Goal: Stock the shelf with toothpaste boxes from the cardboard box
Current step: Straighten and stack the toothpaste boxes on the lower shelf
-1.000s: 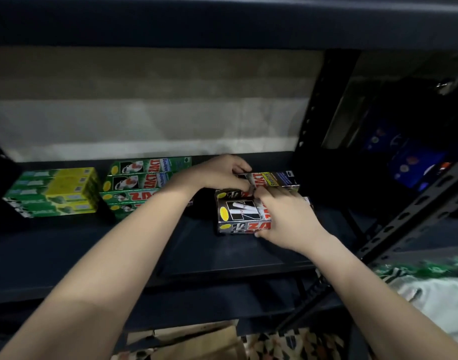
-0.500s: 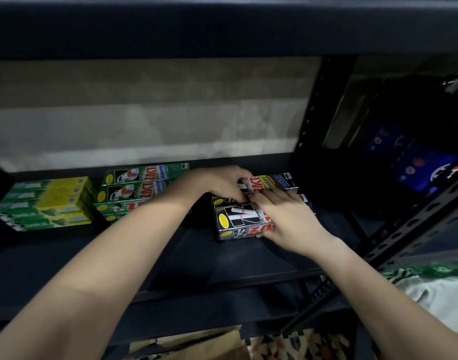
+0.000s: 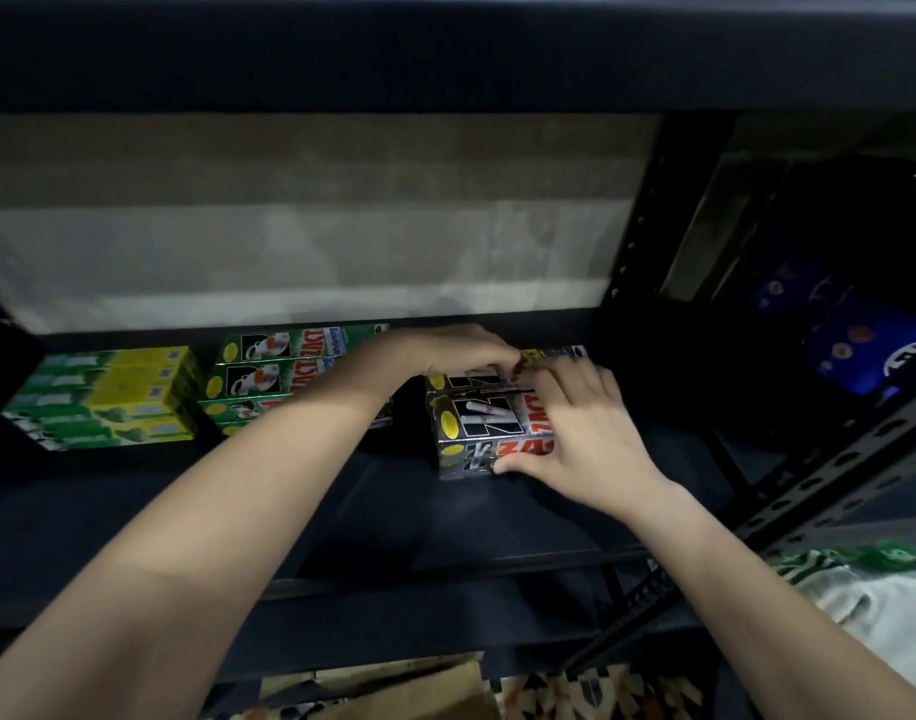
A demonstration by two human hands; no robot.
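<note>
Currently both hands grip one stack of black toothpaste boxes (image 3: 489,426) on the shelf (image 3: 341,511): left hand (image 3: 456,350) behind, right hand (image 3: 583,433) in front. Two green stacks (image 3: 269,376) lie left.

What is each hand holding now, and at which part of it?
Both hands are on the stack of black toothpaste boxes. The left hand grips its top rear box; the right hand holds the right end, thumb at the front lower edge.
</note>
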